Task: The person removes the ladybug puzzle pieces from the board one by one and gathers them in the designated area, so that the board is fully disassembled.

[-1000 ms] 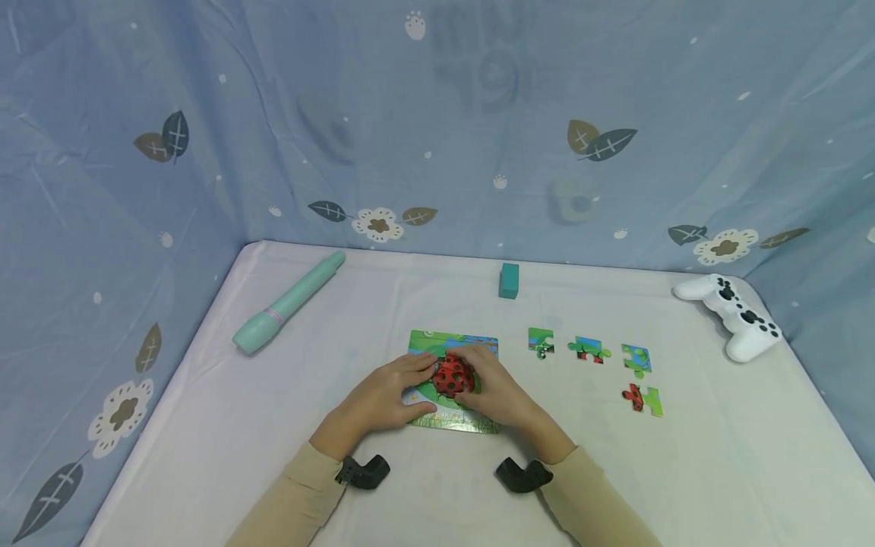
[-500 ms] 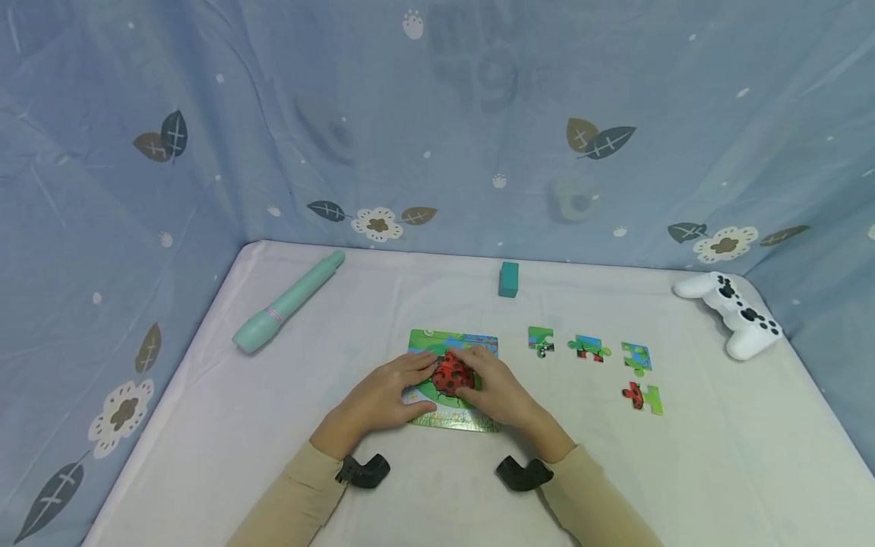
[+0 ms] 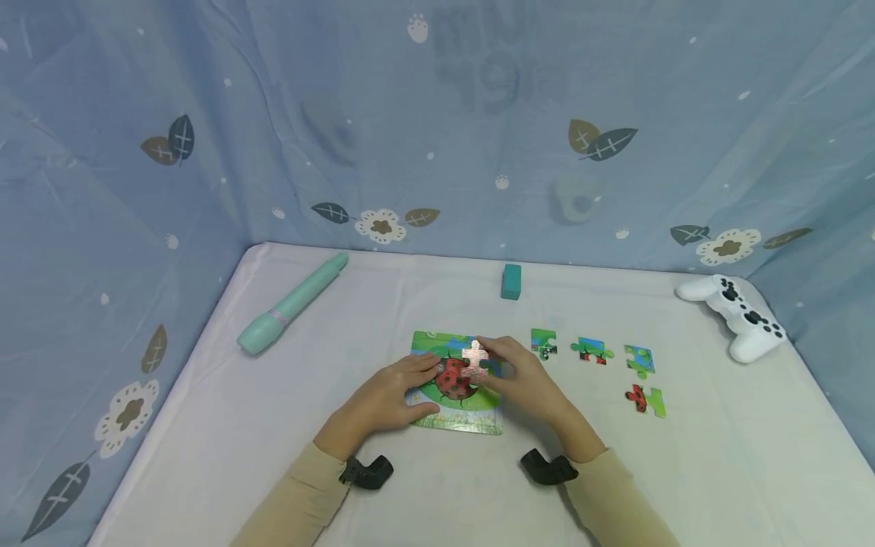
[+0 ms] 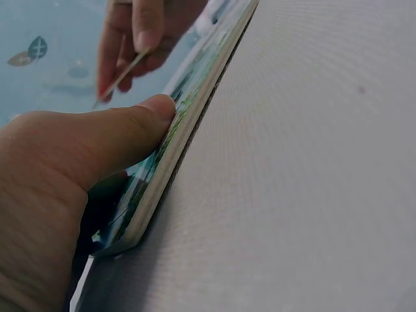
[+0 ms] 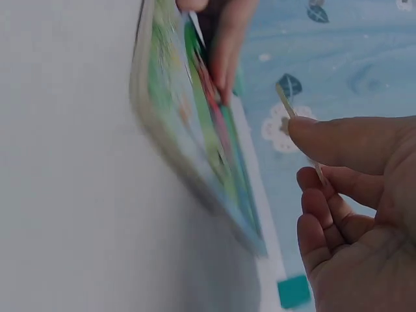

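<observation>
A small picture puzzle board (image 3: 458,424) with a red ladybug on green lies flat at the middle of the table. My left hand (image 3: 386,396) rests on its left side, fingers extended over the picture. In the left wrist view the left thumb (image 4: 140,127) presses the top face near the board's edge. My right hand (image 3: 529,384), over the board's right part, pinches a puzzle piece (image 3: 473,363) between thumb and fingers. Seen from the right wrist, that puzzle piece (image 5: 285,97) is held edge-on, raised off the board.
Right of the board lie several loose pieces, among them a green one (image 3: 543,342) and a red-and-green one (image 3: 655,403). A teal block (image 3: 511,282) stands behind. A mint microphone-shaped object (image 3: 294,304) is at the left, a white game controller (image 3: 741,319) at far right.
My right hand has lifted the puzzle piece off the ladybug picture and moved slightly right and back, tilting it. The left hand stays in place on the board.
</observation>
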`<state>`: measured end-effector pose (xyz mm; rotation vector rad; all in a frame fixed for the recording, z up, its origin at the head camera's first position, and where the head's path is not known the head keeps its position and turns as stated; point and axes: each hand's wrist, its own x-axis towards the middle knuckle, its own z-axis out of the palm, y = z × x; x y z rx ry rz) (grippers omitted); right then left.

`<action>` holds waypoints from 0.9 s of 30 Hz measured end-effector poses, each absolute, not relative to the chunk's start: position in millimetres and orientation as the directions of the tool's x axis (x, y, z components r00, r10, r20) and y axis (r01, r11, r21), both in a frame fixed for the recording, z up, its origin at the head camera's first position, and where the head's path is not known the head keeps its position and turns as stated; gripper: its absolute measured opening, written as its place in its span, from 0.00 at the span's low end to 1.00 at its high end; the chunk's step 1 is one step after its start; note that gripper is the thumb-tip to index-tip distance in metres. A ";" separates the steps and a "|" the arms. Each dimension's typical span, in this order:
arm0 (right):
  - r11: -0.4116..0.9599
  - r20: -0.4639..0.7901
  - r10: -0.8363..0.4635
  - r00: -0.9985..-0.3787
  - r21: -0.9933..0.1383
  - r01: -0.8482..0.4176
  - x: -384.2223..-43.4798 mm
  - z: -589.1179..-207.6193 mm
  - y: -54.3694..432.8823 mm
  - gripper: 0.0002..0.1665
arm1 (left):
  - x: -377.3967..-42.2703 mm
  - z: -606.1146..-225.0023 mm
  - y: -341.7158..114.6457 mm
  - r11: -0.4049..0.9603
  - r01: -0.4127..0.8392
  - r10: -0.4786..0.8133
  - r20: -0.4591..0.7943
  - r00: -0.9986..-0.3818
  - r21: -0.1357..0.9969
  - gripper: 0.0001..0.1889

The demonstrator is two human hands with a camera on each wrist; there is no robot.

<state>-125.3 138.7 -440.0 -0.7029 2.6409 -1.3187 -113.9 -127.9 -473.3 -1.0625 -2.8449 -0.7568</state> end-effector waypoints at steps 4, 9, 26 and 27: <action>0.572 0.131 -0.414 -0.901 -0.732 -0.369 -121.3 -438.0 163.4 0.36 | -113.8 -474.3 -125.8 0.652 0.618 0.615 0.172 -0.770 0.438 0.34; 0.633 0.094 -0.355 -0.930 -0.708 -0.313 -110.3 -439.2 197.1 0.36 | -112.8 -474.7 -126.4 0.653 0.620 0.609 0.186 -0.771 0.435 0.35; 0.763 0.094 -0.209 -0.973 -0.607 -0.222 -71.8 -442.4 289.3 0.32 | -112.0 -475.1 -127.8 0.650 0.616 0.600 0.197 -0.775 0.445 0.35; 0.762 0.098 -0.211 -0.972 -0.607 -0.227 -71.5 -443.6 291.0 0.31 | -112.4 -475.4 -127.4 0.650 0.615 0.601 0.194 -0.775 0.447 0.35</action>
